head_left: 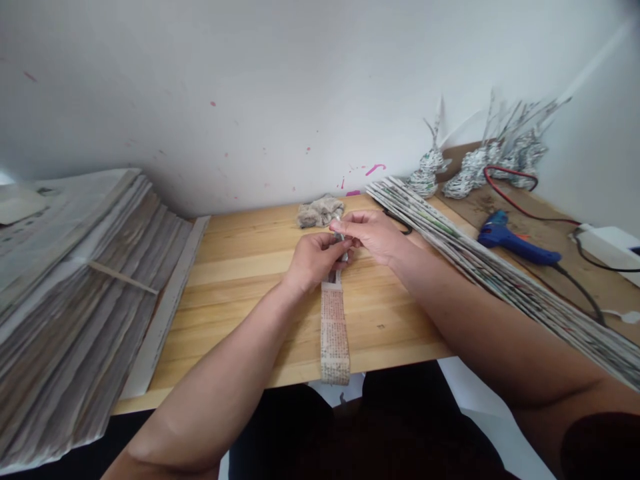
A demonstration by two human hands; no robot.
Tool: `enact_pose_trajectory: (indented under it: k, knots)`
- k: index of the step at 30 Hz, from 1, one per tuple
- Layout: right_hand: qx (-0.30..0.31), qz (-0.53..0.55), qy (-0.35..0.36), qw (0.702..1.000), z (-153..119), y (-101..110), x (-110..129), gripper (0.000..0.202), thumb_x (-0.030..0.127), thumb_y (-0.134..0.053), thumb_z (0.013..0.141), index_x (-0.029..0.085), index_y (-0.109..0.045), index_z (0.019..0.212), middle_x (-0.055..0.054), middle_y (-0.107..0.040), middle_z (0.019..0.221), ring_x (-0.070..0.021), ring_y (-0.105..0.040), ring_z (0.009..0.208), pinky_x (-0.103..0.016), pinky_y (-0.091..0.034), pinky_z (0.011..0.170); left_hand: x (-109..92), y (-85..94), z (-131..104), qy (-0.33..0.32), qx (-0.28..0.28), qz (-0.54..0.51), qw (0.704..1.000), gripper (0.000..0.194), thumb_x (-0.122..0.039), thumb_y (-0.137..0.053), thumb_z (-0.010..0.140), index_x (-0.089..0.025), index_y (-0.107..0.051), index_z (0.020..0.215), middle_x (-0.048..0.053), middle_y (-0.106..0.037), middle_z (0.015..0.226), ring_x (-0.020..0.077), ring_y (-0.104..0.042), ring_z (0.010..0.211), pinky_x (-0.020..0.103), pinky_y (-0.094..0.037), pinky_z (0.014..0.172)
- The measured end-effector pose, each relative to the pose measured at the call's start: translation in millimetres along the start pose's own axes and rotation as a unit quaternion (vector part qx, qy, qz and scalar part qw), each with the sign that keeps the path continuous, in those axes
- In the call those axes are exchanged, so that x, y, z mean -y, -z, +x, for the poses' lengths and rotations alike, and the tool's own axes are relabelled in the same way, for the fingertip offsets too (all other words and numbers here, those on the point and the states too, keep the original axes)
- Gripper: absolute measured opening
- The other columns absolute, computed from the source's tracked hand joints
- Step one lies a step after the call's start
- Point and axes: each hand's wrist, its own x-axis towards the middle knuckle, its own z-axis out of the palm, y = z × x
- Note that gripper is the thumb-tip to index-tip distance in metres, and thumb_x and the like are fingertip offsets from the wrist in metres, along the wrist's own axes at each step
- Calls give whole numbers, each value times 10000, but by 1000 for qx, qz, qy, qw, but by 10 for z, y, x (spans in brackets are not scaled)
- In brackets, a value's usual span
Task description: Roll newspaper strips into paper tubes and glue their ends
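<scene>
— Thin newsprint makes up the paper strip (335, 333) in front of you, so what should you watch for?

— Tearing, I'd judge, if your two hands pull unevenly. Your left hand (316, 259) and right hand (371, 233) almost meet, thumb and fingertips of each pinched together on the far end of the strip. Loosen one pinch and the folds there could slip askew.

— And the tail?

— Taking your fingertips as the clock's centre, it runs to six o'clock, along the wooden table (240, 280) as far as the front edge. Lean in and your lap could snag it, tugging the strip crooked.

— Anything else near you?

— A crumpled cloth (320, 212) lies close at eleven; if it's damp, which you can't tell by looking, it could soften the paper. The glue gun (520, 247) sits well apart at three, past the paper sticks (440, 243).

— How does your strip look?

— Long, narrow and flat, pinkish fading to cream, with rows of small dark characters. A pale band crosses it just below your left hand; above that, your fingers hide most of it.
</scene>
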Motion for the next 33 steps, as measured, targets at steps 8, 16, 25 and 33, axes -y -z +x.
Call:
enact_pose_trajectory:
  k: [8,16,25,33]
  knots:
    - [9,-14,10,1000,-45,-16,51,357,440,-845,676,196,-588,628,16,-562,524,-102,-486,419,-259,-417,381,8,6,8,-14,39,-20,999,136,-258,-690,823,-126,-713,800,49,-698,756,98,-625,655,229,-545,632]
    - [77,-33,-6,996,-34,68,83,261,377,-816,720,157,-686,774,12,-616,601,-93,-537,458,-229,-454,416,-42,-12,-31,11,44,-32,998,146,-229,-747,760,-104,-708,826,40,-691,735,109,-644,697,260,-551,704]
    - [13,-34,-28,999,-45,15,66,260,300,-834,709,160,-616,682,35,-548,532,-72,-490,433,-191,-394,363,34,-6,-2,22,70,1,997,105,-155,-651,832,-102,-698,909,60,-711,794,114,-663,705,271,-559,696]
    - [139,-11,-40,989,-76,97,116,288,445,-754,796,179,-654,846,36,-539,503,-111,-486,361,-255,-437,346,-27,-7,-62,47,105,-48,992,138,-187,-642,869,-103,-691,967,71,-720,816,122,-683,753,280,-562,745]
